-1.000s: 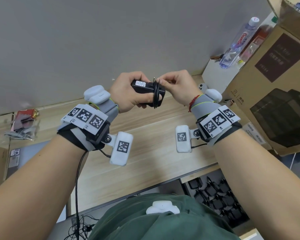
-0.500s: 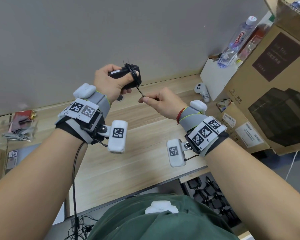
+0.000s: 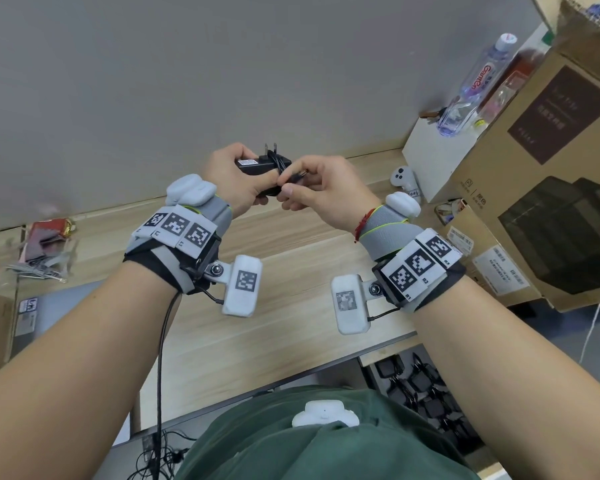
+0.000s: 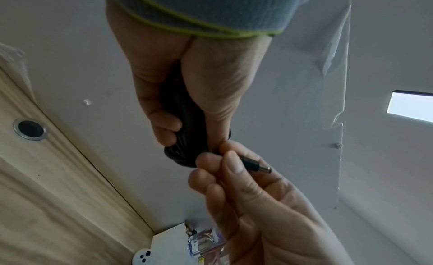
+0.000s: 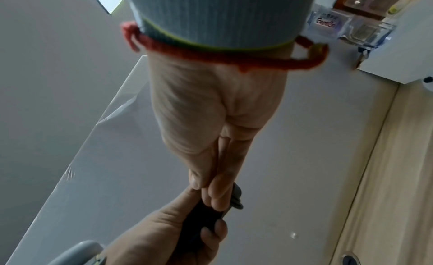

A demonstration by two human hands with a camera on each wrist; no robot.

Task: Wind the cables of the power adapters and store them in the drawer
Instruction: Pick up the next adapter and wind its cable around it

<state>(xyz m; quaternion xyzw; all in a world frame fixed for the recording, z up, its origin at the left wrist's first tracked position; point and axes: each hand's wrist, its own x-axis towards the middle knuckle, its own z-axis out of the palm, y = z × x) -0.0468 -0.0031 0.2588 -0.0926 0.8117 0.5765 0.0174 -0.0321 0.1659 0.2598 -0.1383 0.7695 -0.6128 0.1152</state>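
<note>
A black power adapter with two metal prongs pointing up is gripped in my left hand, held in the air above the wooden desk. Its black cable is wound in turns around the body. My right hand pinches the cable's end just behind the barrel plug, close against the adapter. In the right wrist view the adapter shows only as a dark shape between both hands. The open drawer at the lower right holds several wound black adapters.
Big cardboard boxes stand at the right, with a water bottle lying on a white box. A white controller rests near the wall. Loose items lie at the far left. A cable hole pierces the desk.
The left hand came back down and right with the adapter. The right hand rose to meet it, bringing the cable end against the body; the stretch of loose cable between them is gone.
</note>
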